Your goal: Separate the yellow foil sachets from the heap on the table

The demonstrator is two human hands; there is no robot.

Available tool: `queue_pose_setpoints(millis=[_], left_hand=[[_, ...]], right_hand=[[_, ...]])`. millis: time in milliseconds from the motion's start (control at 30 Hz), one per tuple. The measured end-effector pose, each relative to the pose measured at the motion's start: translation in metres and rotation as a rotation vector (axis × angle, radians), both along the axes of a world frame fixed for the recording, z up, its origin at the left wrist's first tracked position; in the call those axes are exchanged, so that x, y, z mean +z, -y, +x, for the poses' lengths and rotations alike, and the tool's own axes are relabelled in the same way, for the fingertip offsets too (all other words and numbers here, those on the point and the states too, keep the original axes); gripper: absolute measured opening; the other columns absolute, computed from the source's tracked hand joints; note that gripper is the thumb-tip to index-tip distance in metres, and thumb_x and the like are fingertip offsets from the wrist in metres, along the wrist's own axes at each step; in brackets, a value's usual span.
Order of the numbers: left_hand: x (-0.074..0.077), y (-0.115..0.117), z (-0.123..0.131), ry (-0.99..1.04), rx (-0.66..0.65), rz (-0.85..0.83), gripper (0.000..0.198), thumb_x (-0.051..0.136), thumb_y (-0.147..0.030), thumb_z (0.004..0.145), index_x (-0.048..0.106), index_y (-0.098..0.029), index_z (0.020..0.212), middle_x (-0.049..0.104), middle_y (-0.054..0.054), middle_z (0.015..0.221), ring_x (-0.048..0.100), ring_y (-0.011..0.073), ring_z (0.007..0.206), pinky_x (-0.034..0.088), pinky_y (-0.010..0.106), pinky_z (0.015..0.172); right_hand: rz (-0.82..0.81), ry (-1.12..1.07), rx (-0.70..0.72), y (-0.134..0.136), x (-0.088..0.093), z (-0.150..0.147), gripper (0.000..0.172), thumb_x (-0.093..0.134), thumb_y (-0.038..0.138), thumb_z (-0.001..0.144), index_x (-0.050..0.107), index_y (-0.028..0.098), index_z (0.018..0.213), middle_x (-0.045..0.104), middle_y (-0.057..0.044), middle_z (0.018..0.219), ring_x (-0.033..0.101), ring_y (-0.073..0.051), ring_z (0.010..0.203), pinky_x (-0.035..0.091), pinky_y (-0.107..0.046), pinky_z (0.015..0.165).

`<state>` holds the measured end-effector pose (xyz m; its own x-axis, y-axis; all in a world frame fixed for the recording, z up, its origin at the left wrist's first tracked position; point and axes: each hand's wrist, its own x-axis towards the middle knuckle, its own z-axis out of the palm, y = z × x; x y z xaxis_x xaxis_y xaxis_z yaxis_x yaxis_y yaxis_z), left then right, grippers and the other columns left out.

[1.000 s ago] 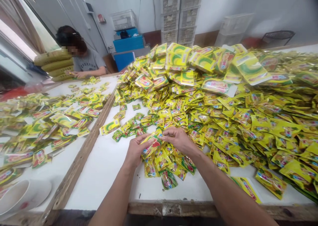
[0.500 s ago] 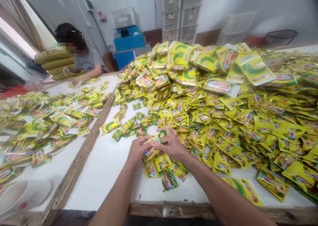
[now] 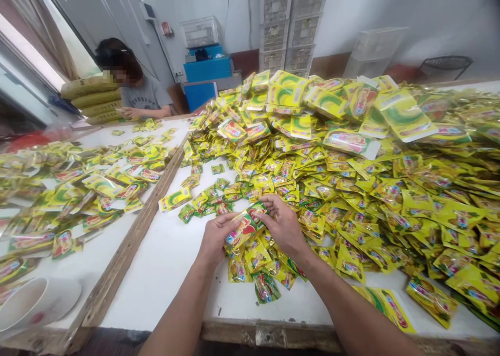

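Note:
Both hands hold a yellow candy packet [image 3: 242,231] with red, pink and green print, tilted above the table. My left hand [image 3: 214,237] is closed on its left side, thumb on the front. At the packet's upper right end, my right hand [image 3: 287,230] pinches a green and red part with thumb and fingers. Whether that part is a separate small sachet I cannot tell. Below the hands lie several yellow sachets [image 3: 255,257] and a green sachet [image 3: 266,287]. Just beyond, small green sachets [image 3: 213,194] are scattered beside a flat yellow packet [image 3: 175,198].
A large heap of yellow sachets [image 3: 351,189] fills the right side, with bigger packets [image 3: 287,93] on top. A wooden strip [image 3: 136,241] divides the table [image 3: 156,278]. More packets [image 3: 101,186] and a white cup [image 3: 27,304] lie left. Another person [image 3: 144,95] sits at the far left.
The packet has turned to show more of its printed front. My right hand has drawn slightly up and right, its fingers less bunched. The other person's hands have moved closer to their body.

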<state>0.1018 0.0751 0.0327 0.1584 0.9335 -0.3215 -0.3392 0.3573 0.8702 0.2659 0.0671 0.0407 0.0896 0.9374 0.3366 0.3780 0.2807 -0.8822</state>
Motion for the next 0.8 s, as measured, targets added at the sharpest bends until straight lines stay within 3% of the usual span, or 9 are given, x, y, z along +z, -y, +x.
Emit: queue_pose_setpoints(millis=[133,267,400,500,567,667,800], left_hand=[[0.001,0.0,-0.001,-0.009,-0.002,0.012,0.031,0.082,-0.027,0.055,0.072,-0.013,0.081,0.072,0.004,0.067,0.066,0.0147,0.06,0.052,0.023,0.059],[-0.001,0.0,0.0,-0.023,0.005,0.004,0.031,0.081,-0.03,0.056,0.072,-0.013,0.079,0.072,0.004,0.067,0.064,0.0129,0.057,0.051,0.022,0.057],[-0.003,-0.001,0.0,-0.072,-0.036,0.014,0.031,0.08,-0.034,0.058,0.072,-0.013,0.079,0.072,0.004,0.07,0.064,0.0131,0.059,0.05,0.022,0.059],[-0.003,-0.002,-0.001,-0.097,-0.037,-0.002,0.031,0.08,-0.035,0.056,0.072,-0.013,0.077,0.072,0.003,0.068,0.063,0.0132,0.059,0.05,0.023,0.059],[-0.003,-0.003,-0.002,-0.094,-0.017,-0.02,0.032,0.081,-0.035,0.055,0.072,-0.013,0.076,0.071,0.003,0.066,0.062,0.013,0.057,0.049,0.023,0.058],[-0.003,-0.004,-0.001,-0.09,0.001,-0.021,0.032,0.081,-0.035,0.055,0.071,-0.014,0.076,0.07,0.002,0.064,0.061,0.0125,0.056,0.048,0.024,0.057],[-0.002,-0.002,0.002,-0.122,-0.001,0.017,0.031,0.079,-0.037,0.056,0.07,-0.013,0.074,0.07,0.002,0.067,0.06,0.0128,0.058,0.047,0.024,0.059]], right_hand=[[-0.085,-0.005,0.091,0.003,0.001,-0.003,0.023,0.053,0.023,0.077,0.054,0.021,0.1,0.063,0.0,0.073,0.058,-0.015,0.066,0.043,-0.026,0.064],[-0.25,-0.118,0.194,0.002,-0.001,-0.001,0.032,0.05,0.021,0.076,0.046,0.02,0.108,0.059,0.005,0.063,0.049,-0.011,0.051,0.036,-0.022,0.05],[-0.427,-0.253,0.415,0.001,-0.005,0.002,0.044,0.049,0.013,0.069,0.042,0.022,0.112,0.046,0.011,0.054,0.038,-0.007,0.044,0.026,-0.018,0.045],[-0.552,-0.454,0.554,0.001,0.0,0.005,0.049,0.052,0.016,0.069,0.038,0.021,0.116,0.047,0.01,0.058,0.041,-0.006,0.047,0.029,-0.018,0.047],[-0.565,-0.567,0.548,0.001,0.005,0.005,0.053,0.058,0.021,0.07,0.035,0.022,0.118,0.053,0.007,0.066,0.048,-0.008,0.055,0.035,-0.019,0.052],[-0.562,-0.555,0.529,0.003,0.008,0.002,0.07,0.068,0.028,0.069,0.03,0.022,0.127,0.055,0.005,0.072,0.054,-0.01,0.062,0.041,-0.022,0.058],[-0.547,-0.378,0.499,0.005,0.0,-0.007,0.089,0.074,0.022,0.061,0.028,0.021,0.137,0.039,0.013,0.054,0.039,-0.005,0.045,0.031,-0.017,0.044]])
